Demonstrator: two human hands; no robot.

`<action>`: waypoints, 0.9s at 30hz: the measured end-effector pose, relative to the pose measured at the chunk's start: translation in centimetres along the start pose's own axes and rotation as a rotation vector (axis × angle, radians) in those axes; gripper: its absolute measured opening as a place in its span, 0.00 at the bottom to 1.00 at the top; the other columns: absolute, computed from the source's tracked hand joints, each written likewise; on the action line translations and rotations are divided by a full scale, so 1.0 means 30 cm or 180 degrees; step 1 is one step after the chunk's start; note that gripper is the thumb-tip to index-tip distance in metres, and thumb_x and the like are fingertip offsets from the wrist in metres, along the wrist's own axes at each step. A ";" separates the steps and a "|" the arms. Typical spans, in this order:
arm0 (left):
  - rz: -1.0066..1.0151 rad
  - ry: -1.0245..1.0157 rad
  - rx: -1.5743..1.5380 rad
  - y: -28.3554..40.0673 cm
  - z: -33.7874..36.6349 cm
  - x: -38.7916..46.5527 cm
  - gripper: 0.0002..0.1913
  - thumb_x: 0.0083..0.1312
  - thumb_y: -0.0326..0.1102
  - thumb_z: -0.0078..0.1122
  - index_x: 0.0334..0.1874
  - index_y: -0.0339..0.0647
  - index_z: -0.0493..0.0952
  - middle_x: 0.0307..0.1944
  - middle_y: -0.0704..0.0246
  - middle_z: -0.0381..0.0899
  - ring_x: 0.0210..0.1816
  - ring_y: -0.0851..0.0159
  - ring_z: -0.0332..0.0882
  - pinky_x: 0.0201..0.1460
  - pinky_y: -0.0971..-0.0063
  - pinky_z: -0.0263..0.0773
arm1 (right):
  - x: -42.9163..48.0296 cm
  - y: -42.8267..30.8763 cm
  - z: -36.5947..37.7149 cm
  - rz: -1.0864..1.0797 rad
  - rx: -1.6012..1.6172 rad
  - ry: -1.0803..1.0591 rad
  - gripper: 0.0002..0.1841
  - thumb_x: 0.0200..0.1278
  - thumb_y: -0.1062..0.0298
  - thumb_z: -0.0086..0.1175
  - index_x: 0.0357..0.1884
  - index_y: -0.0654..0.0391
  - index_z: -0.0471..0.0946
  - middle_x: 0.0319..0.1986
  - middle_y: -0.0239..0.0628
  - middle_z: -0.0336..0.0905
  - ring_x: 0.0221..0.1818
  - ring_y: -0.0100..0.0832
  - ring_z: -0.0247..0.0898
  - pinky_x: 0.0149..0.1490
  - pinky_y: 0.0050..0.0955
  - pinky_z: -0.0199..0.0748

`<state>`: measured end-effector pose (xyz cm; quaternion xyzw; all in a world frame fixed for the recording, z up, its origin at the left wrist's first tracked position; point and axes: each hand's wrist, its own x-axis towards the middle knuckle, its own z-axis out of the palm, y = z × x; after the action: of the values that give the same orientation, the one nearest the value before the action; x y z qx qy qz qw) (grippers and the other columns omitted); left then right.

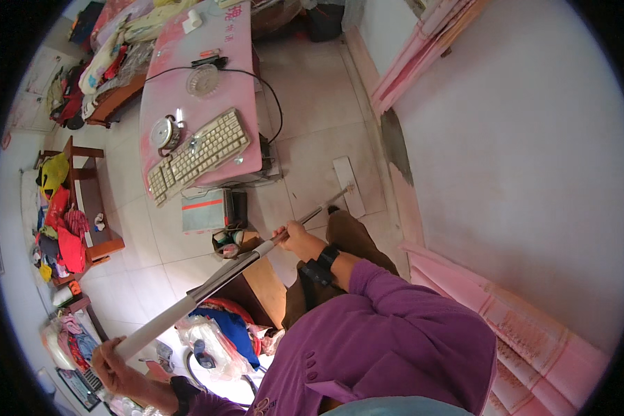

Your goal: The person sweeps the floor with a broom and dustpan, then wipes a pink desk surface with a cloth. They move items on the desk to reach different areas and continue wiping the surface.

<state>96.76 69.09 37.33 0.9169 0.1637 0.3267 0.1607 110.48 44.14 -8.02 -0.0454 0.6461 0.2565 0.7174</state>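
A long flat mop slants across the view on its white and silver telescopic pole [229, 275]. My left hand [110, 366] is wrapped around the upper end of the thick white grip. Farther down, my right hand [290, 236] holds the thin metal section. Flat on the tiled floor lies the narrow white mop head [343, 171], near the wall and just ahead of my foot in brown trousers [356, 236]. Dark bands circle both my wrists.
A pink desk [234, 171] holds a keyboard [203, 153], a lidded metal pot [165, 133] and a glass ashtray [203, 80]. A box [204, 210] stands beside it. Clothes cover a wooden bench [106, 248]. Pink curtains [541, 301] hang by the wall at right.
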 end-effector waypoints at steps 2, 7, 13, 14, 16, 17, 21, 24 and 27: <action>0.0194 0.0120 -0.0224 0.071 0.056 0.064 0.12 0.72 0.28 0.47 0.30 0.30 0.75 0.27 0.61 0.77 0.32 0.63 0.75 0.38 0.72 0.73 | -0.059 -0.032 0.058 -0.0154 -0.0076 -0.0223 0.07 0.69 0.67 0.40 0.34 0.58 0.61 0.22 0.40 0.63 0.23 0.37 0.64 0.35 0.46 0.76; -0.0766 0.1261 -0.0085 0.249 0.166 0.224 0.16 0.71 0.36 0.51 0.28 0.31 0.77 0.28 0.63 0.76 0.31 0.64 0.75 0.38 0.70 0.75 | -0.162 -0.150 0.260 -0.0180 -0.0127 -0.0661 0.08 0.69 0.66 0.43 0.34 0.58 0.61 0.21 0.42 0.65 0.22 0.39 0.65 0.33 0.50 0.76; -0.0190 0.0243 0.0962 0.319 0.561 0.259 0.14 0.71 0.36 0.54 0.31 0.31 0.78 0.27 0.65 0.78 0.30 0.68 0.75 0.31 0.72 0.75 | 0.039 -0.497 0.721 -0.1103 -0.0382 -0.0890 0.13 0.71 0.61 0.43 0.34 0.61 0.60 0.19 0.43 0.65 0.20 0.41 0.66 0.30 0.48 0.75; -0.0684 0.0597 0.0538 0.330 0.603 0.269 0.14 0.72 0.37 0.53 0.33 0.34 0.79 0.26 0.68 0.78 0.27 0.74 0.73 0.24 0.81 0.71 | 0.076 -0.529 0.770 -0.0909 -0.0390 -0.0797 0.14 0.72 0.60 0.43 0.34 0.61 0.60 0.18 0.44 0.65 0.19 0.41 0.66 0.29 0.47 0.74; -0.1063 0.0151 0.0614 0.326 0.593 0.345 0.13 0.72 0.38 0.53 0.34 0.35 0.79 0.26 0.69 0.78 0.25 0.76 0.72 0.21 0.85 0.68 | 0.129 -0.559 0.818 -0.0991 -0.0561 -0.0502 0.16 0.72 0.59 0.43 0.35 0.62 0.60 0.17 0.43 0.64 0.18 0.40 0.65 0.27 0.46 0.73; -0.1041 -0.0254 0.0470 0.304 0.571 0.372 0.13 0.72 0.38 0.53 0.35 0.36 0.80 0.26 0.69 0.78 0.25 0.78 0.72 0.19 0.86 0.66 | 0.147 -0.561 0.824 -0.1046 -0.0575 -0.0644 0.16 0.72 0.59 0.43 0.34 0.63 0.60 0.16 0.43 0.63 0.17 0.40 0.64 0.26 0.45 0.71; -0.1551 -0.2684 0.0951 0.071 0.390 0.399 0.16 0.67 0.44 0.60 0.37 0.35 0.80 0.26 0.70 0.77 0.23 0.74 0.72 0.21 0.77 0.67 | 0.199 -0.458 0.719 -0.1268 -0.0997 -0.0489 0.19 0.73 0.57 0.41 0.44 0.67 0.58 0.15 0.41 0.62 0.14 0.37 0.61 0.22 0.42 0.66; -0.1787 -0.4127 0.0859 -0.147 0.355 0.116 0.13 0.65 0.42 0.60 0.41 0.38 0.80 0.29 0.66 0.79 0.27 0.67 0.75 0.28 0.68 0.71 | 0.262 -0.381 0.555 -0.1357 -0.1591 -0.0135 0.29 0.73 0.50 0.40 0.61 0.62 0.47 0.16 0.41 0.62 0.13 0.36 0.60 0.19 0.40 0.62; -0.2192 -0.5056 0.0492 -0.207 0.296 -0.317 0.12 0.64 0.36 0.55 0.47 0.40 0.78 0.33 0.62 0.78 0.33 0.62 0.75 0.33 0.66 0.71 | 0.325 -0.354 0.337 -0.1130 -0.2060 0.0615 0.40 0.71 0.42 0.39 0.75 0.50 0.37 0.24 0.44 0.67 0.16 0.38 0.60 0.21 0.41 0.62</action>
<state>94.36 69.12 23.13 0.7812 0.2931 -0.4888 0.2546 124.47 41.98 -18.48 -0.4048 0.5784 0.3136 0.6350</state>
